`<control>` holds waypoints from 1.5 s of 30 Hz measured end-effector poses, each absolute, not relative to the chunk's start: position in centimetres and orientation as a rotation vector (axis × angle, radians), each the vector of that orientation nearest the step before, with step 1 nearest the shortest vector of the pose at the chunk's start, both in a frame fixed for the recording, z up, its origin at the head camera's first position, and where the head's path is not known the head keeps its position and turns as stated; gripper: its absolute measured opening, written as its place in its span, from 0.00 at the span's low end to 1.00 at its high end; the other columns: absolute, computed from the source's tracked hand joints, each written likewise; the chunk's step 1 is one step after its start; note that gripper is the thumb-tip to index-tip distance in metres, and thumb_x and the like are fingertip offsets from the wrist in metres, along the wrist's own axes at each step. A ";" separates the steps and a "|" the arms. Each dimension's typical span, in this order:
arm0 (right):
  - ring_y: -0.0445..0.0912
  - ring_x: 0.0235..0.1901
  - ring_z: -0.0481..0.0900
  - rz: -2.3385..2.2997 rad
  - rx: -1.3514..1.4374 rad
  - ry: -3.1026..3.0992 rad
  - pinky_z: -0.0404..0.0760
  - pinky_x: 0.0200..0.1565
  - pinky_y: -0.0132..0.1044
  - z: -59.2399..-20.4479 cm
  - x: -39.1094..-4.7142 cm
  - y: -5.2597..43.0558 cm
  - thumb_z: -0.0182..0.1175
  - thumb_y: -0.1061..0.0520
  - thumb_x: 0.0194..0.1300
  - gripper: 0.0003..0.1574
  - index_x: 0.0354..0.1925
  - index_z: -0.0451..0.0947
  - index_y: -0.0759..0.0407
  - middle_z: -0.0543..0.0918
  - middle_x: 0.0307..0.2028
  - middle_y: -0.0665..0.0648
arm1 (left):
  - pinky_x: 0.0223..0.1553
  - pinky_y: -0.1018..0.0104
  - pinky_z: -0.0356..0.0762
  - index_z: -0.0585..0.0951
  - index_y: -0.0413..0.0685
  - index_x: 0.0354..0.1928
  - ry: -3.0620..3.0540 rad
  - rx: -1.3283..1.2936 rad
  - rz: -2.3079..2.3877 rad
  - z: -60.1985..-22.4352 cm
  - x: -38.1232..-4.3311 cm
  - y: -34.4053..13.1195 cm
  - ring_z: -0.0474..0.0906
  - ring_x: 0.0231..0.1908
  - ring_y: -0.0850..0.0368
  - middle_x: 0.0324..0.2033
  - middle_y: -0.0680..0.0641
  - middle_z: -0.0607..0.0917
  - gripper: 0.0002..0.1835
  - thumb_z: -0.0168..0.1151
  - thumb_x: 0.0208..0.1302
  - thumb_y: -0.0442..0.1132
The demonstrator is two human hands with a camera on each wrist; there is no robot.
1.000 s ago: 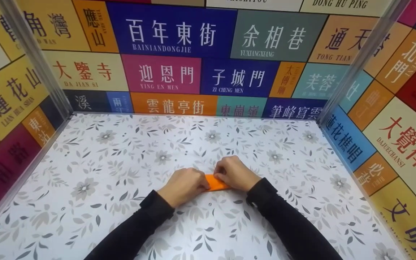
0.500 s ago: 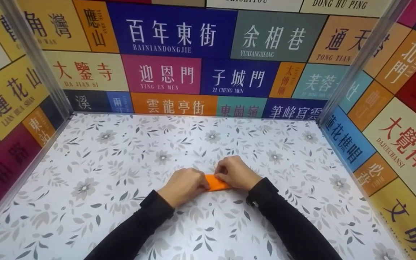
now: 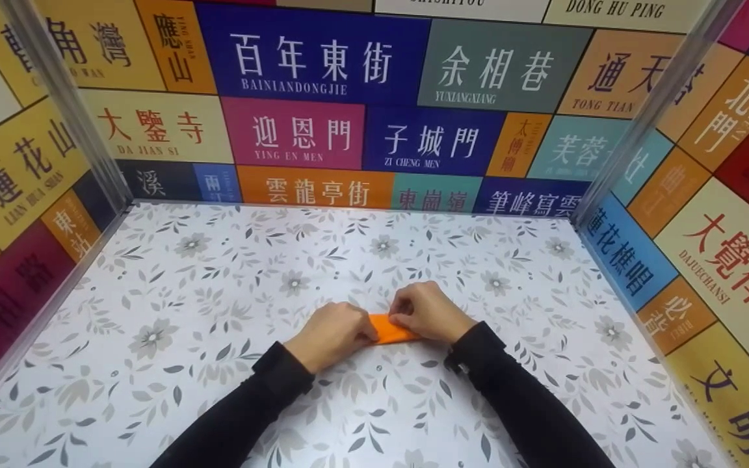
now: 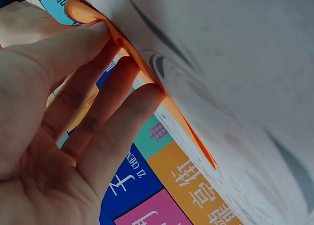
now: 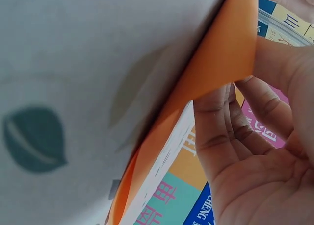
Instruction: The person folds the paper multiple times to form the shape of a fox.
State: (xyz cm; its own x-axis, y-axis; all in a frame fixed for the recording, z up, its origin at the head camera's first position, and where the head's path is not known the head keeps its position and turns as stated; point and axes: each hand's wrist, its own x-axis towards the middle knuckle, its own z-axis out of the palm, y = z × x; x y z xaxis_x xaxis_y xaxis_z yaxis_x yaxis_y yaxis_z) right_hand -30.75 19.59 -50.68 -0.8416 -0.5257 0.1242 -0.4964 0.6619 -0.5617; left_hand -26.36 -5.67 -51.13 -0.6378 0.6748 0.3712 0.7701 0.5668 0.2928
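Observation:
A folded piece of orange paper (image 3: 387,330) lies on the flower-patterned surface, between the two hands in the head view. My left hand (image 3: 332,335) holds its left end; in the left wrist view the thumb and fingertips meet along the edge of the thin orange paper (image 4: 184,124). At the other end, my right hand (image 3: 430,313) pinches the paper with bent fingers. In the right wrist view a raised orange flap (image 5: 228,46) sits between that thumb and the fingers, and a loose fold opens lower down. The hands cover both ends of the paper in the head view.
A white tabletop (image 3: 218,403) with grey leaves and flowers extends around the hands. Colourful panels with Chinese lettering form a back wall (image 3: 309,58), a left wall (image 3: 23,162) and a right wall (image 3: 725,253). Clear strips (image 3: 641,110) run up the corners.
My right hand has shifted very slightly to the right, still pinching the orange paper. The left hand stays in place, and the head view has tilted a little.

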 end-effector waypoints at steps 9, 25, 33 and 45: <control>0.40 0.35 0.88 -0.902 -0.866 2.826 0.90 0.45 0.37 -50.7 -30.7 19.7 0.82 0.62 0.69 0.03 0.39 0.96 0.56 0.96 0.35 0.53 | 0.47 0.57 0.95 0.99 0.54 0.40 -2.545 -1.247 -0.668 -51.2 -26.4 -5.9 0.96 0.41 0.51 0.37 0.53 0.98 0.04 0.82 0.71 0.35; 0.44 0.37 0.91 -0.857 -0.915 2.839 0.92 0.46 0.37 -50.6 -30.0 19.9 0.89 0.57 0.64 0.13 0.43 0.95 0.59 0.97 0.39 0.56 | 0.49 0.54 0.95 0.99 0.50 0.43 -2.584 -1.225 -0.734 -51.3 -26.6 -6.0 0.96 0.42 0.50 0.37 0.49 0.98 0.03 0.83 0.71 0.35; 0.47 0.40 0.93 -0.828 -0.970 2.871 0.93 0.48 0.40 -50.6 -29.6 20.0 0.89 0.56 0.63 0.15 0.44 0.95 0.60 0.95 0.39 0.56 | 0.52 0.55 0.95 0.99 0.51 0.45 -2.588 -1.240 -0.693 -51.4 -26.7 -6.1 0.96 0.44 0.50 0.40 0.49 0.98 0.05 0.83 0.71 0.35; 0.48 0.40 0.94 -0.857 -0.947 2.861 0.94 0.48 0.38 -50.8 -29.8 20.0 0.88 0.54 0.65 0.16 0.46 0.96 0.59 0.95 0.40 0.57 | 0.50 0.57 0.95 0.99 0.52 0.43 -2.607 -1.261 -0.660 -51.1 -26.4 -5.9 0.96 0.42 0.51 0.38 0.51 0.98 0.04 0.82 0.71 0.35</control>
State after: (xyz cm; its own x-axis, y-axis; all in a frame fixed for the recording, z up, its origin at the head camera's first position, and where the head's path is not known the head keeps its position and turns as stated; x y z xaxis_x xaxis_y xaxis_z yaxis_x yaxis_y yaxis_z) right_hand -29.79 19.98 -50.76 -0.8173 -0.5541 0.1581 -0.5498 0.6676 -0.5020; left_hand -26.39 -5.85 -51.09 -0.6275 0.7020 0.3369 0.7777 0.5441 0.3148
